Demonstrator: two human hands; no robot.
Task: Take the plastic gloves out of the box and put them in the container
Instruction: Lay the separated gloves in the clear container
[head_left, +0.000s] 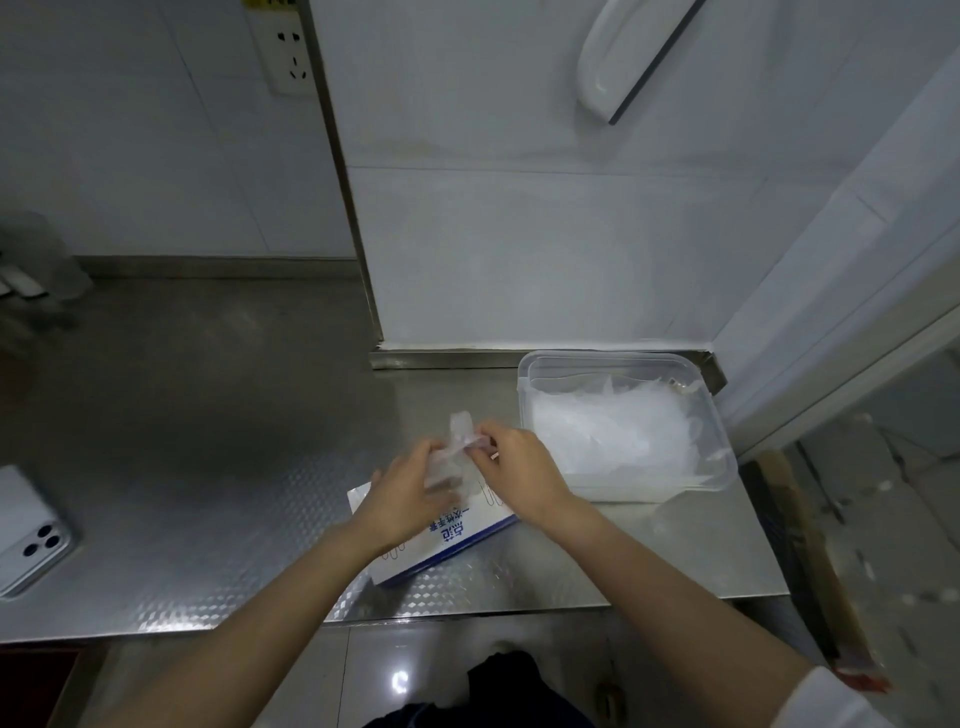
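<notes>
A white and blue glove box (457, 535) lies flat on the steel counter, partly under my hands. Above it I hold a thin clear plastic glove (457, 441). My left hand (405, 499) grips its lower part and my right hand (519, 467) pinches its upper edge. Just to the right stands a clear plastic container (722, 431) with a heap of clear gloves (597, 431) inside.
A phone (31, 530) lies at the counter's left edge. Crumpled plastic (36, 265) sits at the far left. A white wall panel (519, 249) rises right behind the container. The counter's front edge (467, 616) runs below my forearms.
</notes>
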